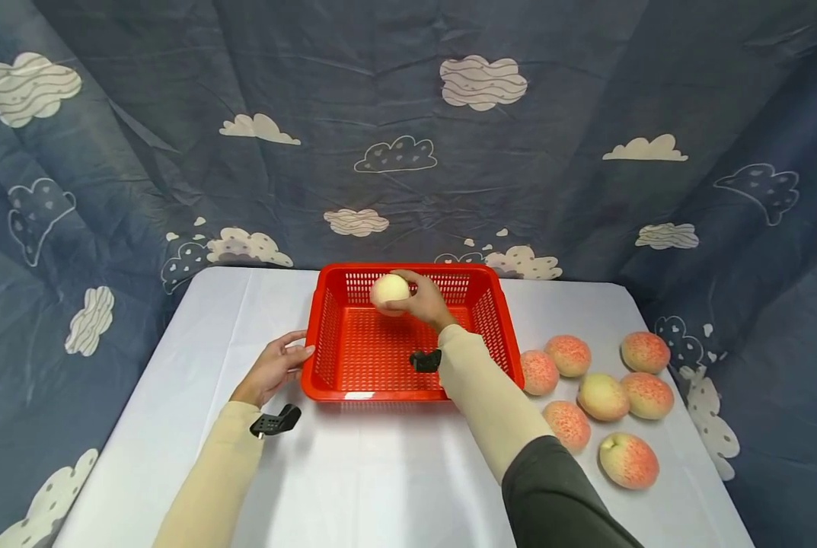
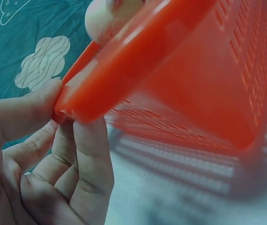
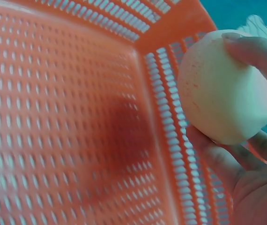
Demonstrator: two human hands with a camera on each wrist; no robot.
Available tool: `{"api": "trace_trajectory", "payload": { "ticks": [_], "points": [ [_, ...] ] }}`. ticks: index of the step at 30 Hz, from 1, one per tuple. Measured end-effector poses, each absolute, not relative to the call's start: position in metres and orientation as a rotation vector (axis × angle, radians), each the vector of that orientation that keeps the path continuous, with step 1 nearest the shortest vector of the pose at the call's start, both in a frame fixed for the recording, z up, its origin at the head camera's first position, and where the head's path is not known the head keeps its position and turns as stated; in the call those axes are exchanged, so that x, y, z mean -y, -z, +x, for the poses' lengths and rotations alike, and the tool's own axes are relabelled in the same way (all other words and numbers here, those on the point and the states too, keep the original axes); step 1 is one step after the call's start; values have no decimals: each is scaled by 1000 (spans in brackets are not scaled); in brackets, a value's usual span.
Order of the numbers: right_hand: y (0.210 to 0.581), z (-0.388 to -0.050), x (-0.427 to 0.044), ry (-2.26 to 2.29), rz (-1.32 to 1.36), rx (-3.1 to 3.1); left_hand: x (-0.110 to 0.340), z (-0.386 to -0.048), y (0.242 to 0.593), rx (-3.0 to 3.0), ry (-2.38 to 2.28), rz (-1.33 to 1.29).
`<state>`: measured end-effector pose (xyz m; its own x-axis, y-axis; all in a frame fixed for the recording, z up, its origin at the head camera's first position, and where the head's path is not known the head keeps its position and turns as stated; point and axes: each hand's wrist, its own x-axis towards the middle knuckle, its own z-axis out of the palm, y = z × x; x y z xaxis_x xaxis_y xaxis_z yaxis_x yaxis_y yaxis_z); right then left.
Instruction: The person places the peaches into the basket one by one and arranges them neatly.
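A red plastic basket with perforated walls stands on the white table. My right hand grips a pale yellow peach above the basket's far part. In the right wrist view the peach sits between thumb and fingers, apart from the basket floor, which bears only a shadow. My left hand pinches the basket's left rim, thumb on top and fingers beneath, as the left wrist view shows at the rim.
Several pink and yellow peaches lie on the table to the right of the basket, among them a yellowish one and a nearer one. A dark blue curtain with cloud prints hangs behind the white table.
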<state>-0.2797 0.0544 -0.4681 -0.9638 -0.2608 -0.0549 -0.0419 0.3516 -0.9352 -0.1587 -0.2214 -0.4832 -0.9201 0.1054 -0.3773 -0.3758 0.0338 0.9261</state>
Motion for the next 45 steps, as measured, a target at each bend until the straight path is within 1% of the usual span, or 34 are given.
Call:
{"api": "trace_trajectory", "payload": {
  "ticks": [12,18,23,27,31,37,45],
  "points": [
    [492,-276,-7,1559,-226,-2454,219,-160,488,-1964,-1975,-268],
    [495,-276,9,1492,-247,-2554,222,-161,485,-1960,-1983,-252],
    [501,-274,16,1492,-165,-2559,222,-162,485,-1946,-1985,-241],
    [509,-274,19,1489,-109,-2571,222,-162,487,-1951,-1981,-241],
    [511,-273,23,1465,-127,-2556,223,-160,487,-1964,-1972,-269],
    [505,-272,18,1422,-196,-2541,221,-159,485,-1982,-1971,-290],
    [492,-273,-3,1340,-272,-2517,220,-159,484,-1970,-1964,-296]
  ]
}}
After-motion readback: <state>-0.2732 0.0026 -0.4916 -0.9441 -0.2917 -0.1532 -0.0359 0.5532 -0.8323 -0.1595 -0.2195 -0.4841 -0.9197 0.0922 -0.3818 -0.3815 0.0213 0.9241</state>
